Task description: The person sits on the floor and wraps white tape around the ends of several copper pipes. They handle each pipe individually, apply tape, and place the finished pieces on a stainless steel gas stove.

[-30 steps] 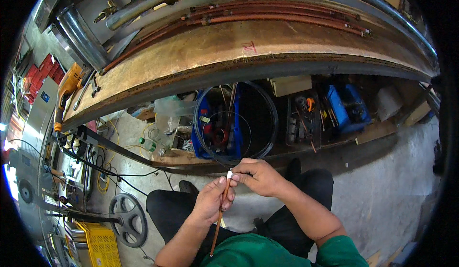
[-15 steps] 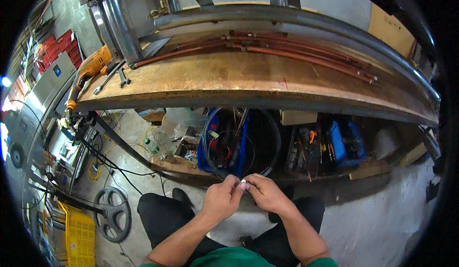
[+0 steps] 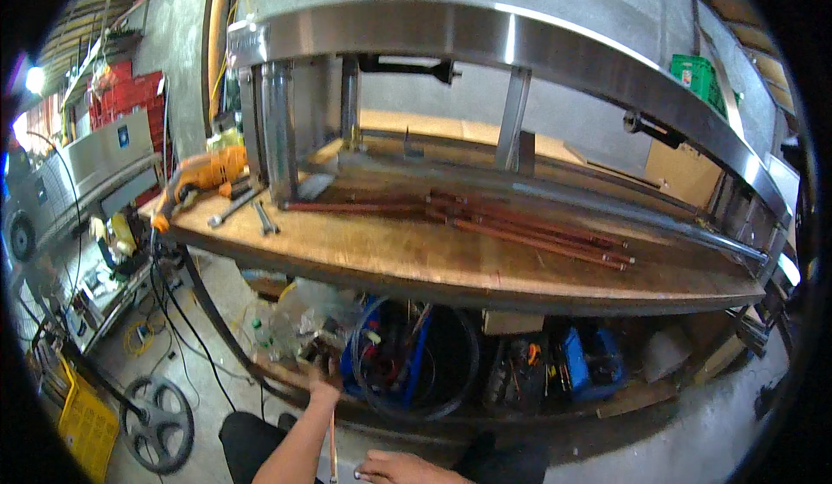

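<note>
My left hand reaches forward to the lower shelf under the bench, by an open box of small parts. Its fingers are dark and blurred, so what they touch is unclear. Low in the picture, my right hand is closed, thumb against fingers, with a tiny whitish spot at the fingertips; what it holds is too small to name. A thin copper-coloured tube stands out between my two forearms; what supports it is hidden.
Above, a wooden bench top carries several copper pipes, wrenches and an orange power tool. A coil of clear tubing and blue bins sit on the lower shelf. Left stands a black handwheel.
My hands have parted from a shared pinch on a small whitish thing. The left went forward to the shelf; the right drew back low. The view tilted up, showing more bench.
</note>
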Demonstrator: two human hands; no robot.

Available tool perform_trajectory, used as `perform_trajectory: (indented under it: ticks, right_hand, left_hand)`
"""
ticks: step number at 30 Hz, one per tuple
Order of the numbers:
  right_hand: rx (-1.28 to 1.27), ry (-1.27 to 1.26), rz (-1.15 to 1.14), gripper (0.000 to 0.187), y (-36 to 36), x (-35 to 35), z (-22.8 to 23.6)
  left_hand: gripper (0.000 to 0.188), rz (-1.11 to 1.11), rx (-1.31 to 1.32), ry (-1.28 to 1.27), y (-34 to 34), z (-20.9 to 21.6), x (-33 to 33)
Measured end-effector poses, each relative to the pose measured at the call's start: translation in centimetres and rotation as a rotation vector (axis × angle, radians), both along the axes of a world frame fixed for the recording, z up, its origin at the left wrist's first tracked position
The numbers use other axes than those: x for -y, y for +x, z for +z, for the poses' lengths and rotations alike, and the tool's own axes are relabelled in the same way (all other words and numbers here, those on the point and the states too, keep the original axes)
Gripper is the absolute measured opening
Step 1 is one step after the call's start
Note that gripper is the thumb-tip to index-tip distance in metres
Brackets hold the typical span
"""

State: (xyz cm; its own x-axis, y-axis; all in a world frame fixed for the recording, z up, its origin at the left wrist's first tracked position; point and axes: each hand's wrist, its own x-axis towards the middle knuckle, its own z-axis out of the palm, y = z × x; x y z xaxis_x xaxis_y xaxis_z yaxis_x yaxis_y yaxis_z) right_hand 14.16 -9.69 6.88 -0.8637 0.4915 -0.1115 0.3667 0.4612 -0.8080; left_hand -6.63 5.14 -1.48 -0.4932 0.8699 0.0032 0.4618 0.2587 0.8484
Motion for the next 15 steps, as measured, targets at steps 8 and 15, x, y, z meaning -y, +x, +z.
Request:
perform_trajectory:
  ticks: [8,15]
  right_hand:
    - [-0.394,1.059,-0.334,0.045,5.2,-5.5,20.5]
    - [-0.042,1.065,-0.572,0.037,5.3,-14.9,26.6]
  left_hand:
    - [0.021,-0.202,0.732,-0.077,0.6,1.3,6.1]
    - [0.028,-0.112,0.861,0.105,1.4,0.6,4.3]
